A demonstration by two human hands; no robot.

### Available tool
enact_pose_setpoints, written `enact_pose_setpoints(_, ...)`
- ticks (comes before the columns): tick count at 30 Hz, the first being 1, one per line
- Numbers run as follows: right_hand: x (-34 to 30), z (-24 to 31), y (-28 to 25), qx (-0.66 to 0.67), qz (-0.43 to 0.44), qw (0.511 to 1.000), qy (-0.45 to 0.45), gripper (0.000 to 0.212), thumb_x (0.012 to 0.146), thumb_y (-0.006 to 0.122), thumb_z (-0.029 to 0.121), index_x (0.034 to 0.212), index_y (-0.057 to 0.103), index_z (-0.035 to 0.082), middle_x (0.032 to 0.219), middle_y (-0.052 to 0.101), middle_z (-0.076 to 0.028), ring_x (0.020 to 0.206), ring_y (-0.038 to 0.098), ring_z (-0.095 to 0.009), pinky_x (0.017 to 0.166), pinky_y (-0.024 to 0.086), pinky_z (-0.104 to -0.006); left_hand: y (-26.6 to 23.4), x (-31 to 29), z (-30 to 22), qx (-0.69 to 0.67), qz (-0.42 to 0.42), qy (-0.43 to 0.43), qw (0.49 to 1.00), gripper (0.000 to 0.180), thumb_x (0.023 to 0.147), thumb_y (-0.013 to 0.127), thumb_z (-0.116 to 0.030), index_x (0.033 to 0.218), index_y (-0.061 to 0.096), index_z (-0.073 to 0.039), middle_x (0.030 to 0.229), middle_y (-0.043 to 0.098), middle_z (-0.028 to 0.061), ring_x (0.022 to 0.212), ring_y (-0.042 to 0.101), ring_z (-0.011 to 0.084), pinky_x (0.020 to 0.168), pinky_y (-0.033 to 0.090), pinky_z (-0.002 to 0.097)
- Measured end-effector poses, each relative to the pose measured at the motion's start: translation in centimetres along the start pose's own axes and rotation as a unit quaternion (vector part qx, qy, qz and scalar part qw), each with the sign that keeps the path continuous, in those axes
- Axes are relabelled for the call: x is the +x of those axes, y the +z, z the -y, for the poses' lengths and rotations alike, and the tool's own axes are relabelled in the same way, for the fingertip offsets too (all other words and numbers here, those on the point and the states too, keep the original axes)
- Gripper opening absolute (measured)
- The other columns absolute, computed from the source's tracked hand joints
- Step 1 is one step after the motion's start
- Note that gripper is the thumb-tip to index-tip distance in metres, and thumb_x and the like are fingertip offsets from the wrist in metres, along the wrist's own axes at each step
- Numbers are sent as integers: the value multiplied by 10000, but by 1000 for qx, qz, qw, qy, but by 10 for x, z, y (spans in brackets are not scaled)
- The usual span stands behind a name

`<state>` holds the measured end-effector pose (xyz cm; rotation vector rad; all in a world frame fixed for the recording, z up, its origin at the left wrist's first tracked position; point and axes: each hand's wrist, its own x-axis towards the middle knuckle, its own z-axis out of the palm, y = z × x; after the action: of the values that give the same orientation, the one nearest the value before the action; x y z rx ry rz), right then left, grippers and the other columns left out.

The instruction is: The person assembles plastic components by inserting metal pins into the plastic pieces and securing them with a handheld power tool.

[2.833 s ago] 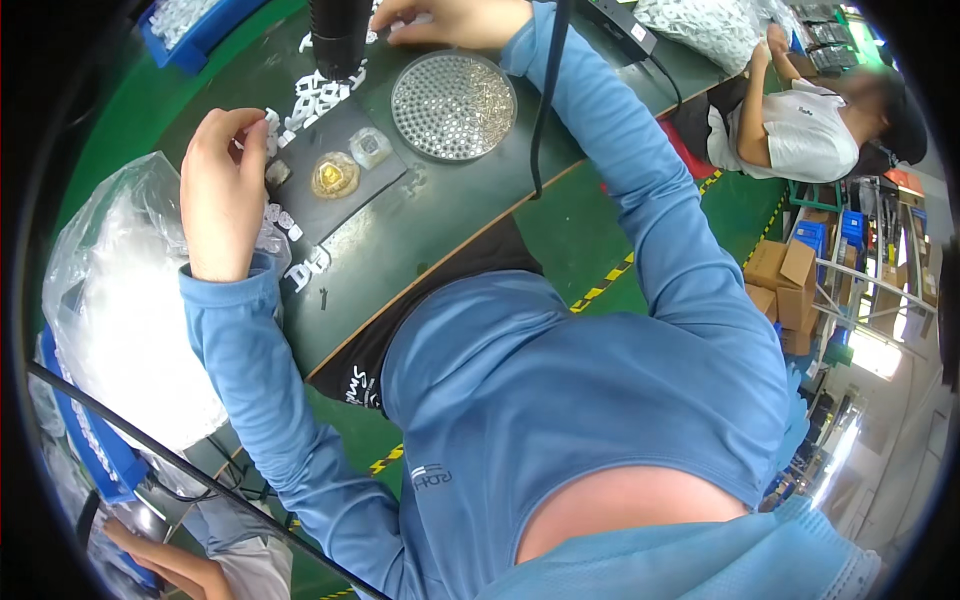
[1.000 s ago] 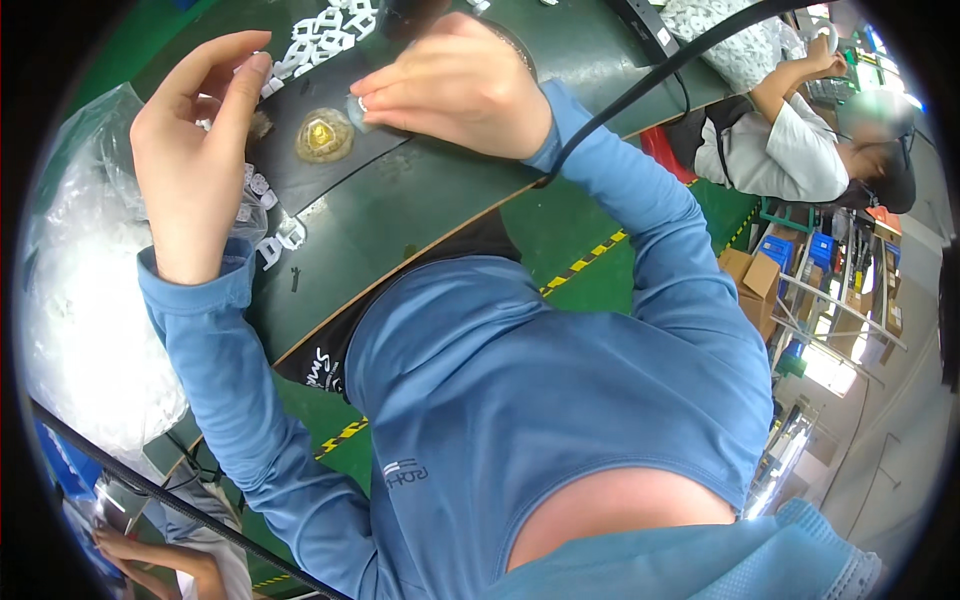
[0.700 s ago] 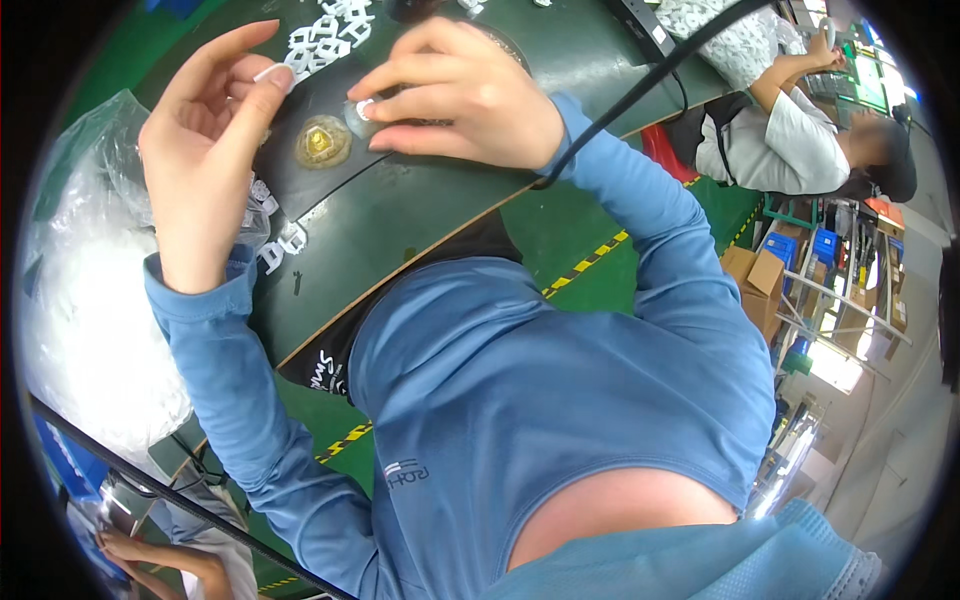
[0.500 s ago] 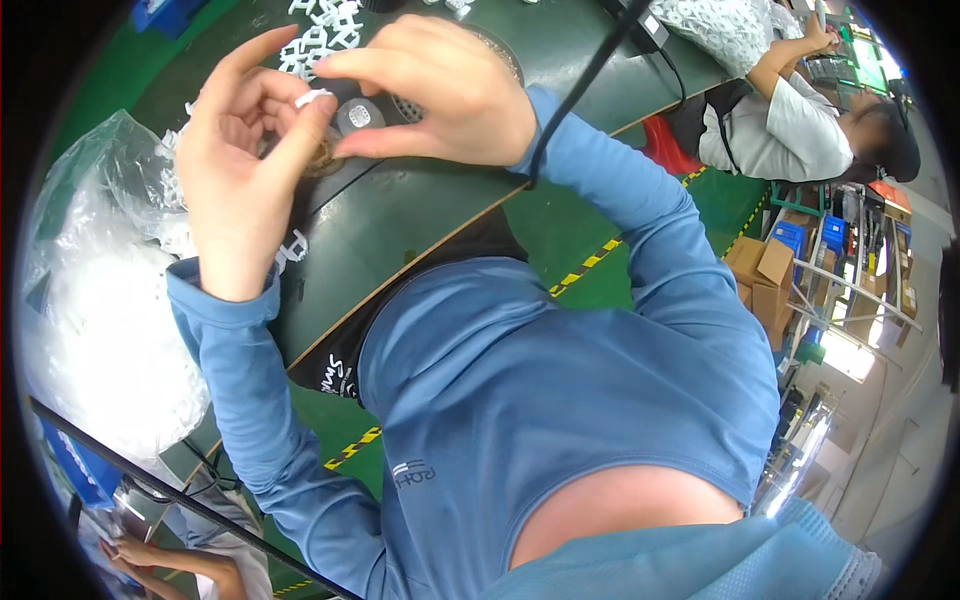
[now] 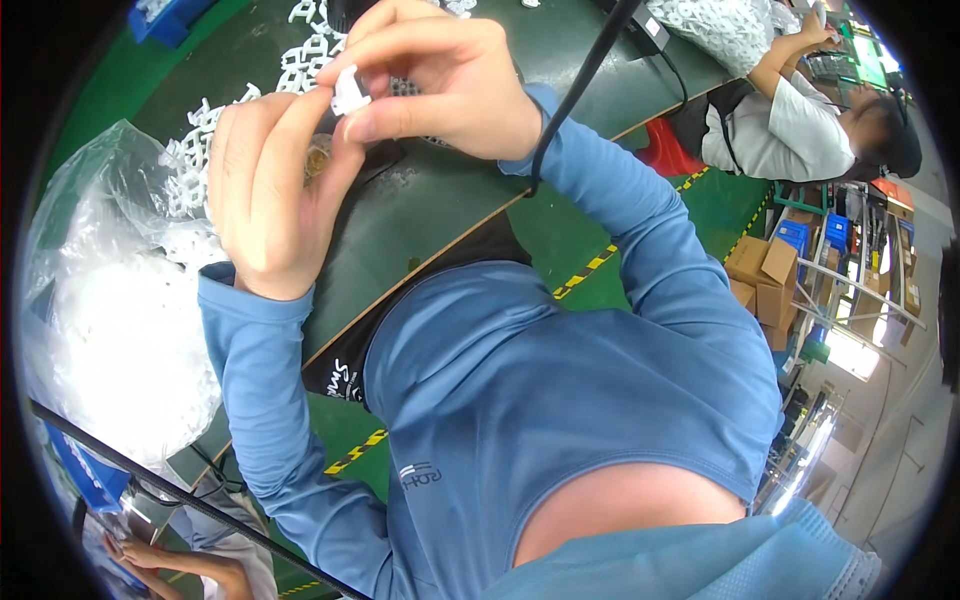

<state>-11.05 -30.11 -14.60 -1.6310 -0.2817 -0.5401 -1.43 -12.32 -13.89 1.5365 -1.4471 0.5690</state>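
Observation:
A small white plastic part [image 5: 349, 93] is pinched at the fingertips over the far side of the table. My right hand [image 5: 445, 80] grips it between thumb and index finger. My left hand [image 5: 275, 180] is closed against it from the other side, its fingertips partly hidden. Below and behind the hands, a small round brass-coloured item [image 5: 317, 160] shows only in part. Many similar white plastic pieces [image 5: 185, 170] lie in a loose heap just beyond my left hand, and more white pieces [image 5: 305, 65] stretch farther back.
A big clear bag [image 5: 120, 330] of white parts stands at the left of the dark green table [image 5: 400, 230]. Another bag [image 5: 705, 35] lies at the far right, near a seated co-worker [image 5: 790, 125]. A black cable [image 5: 575, 95] crosses the view. A blue bin [image 5: 170, 20] is at the far left.
My left hand has turned and moved right, its fingers folding in. The right hand has closed its thumb and index finger on the white part, which was at my left fingertips.

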Motion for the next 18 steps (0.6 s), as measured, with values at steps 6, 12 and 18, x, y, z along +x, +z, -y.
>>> enact_pose_setpoints(6, 1, 9, 1, 63, 33, 995, 75, 353, 874, 829, 85, 1209, 734, 29, 939, 666, -18, 860, 622, -80, 791, 529, -228, -2, 0, -8, -237, 20, -177, 955, 190, 863, 731, 94, 1039, 665, 63, 914, 676, 108, 789, 648, 194, 712, 529, 297)
enact_pose_setpoints(12, 0, 15, -14, -44, 101, 993, 39, 430, 855, 837, 84, 1258, 713, 2, 997, 706, -44, 858, 618, -90, 787, 500, -253, -16, -4, -1, -549, 122, -418, 713, 206, 972, 636, 41, 1175, 670, 58, 1087, 709, 92, 923, 657, 133, 828, 544, 278)
enact_pose_setpoints(18, 9, 30, -25, -116, 77, 989, 49, 290, 770, 857, 26, 1037, 746, 7, 789, 609, -31, 678, 527, -98, 622, 444, -250, -11, -1, 12, -324, 6, -446, 834, 217, 988, 641, -56, 1163, 726, 38, 929, 707, 46, 856, 646, 89, 755, 490, 211)
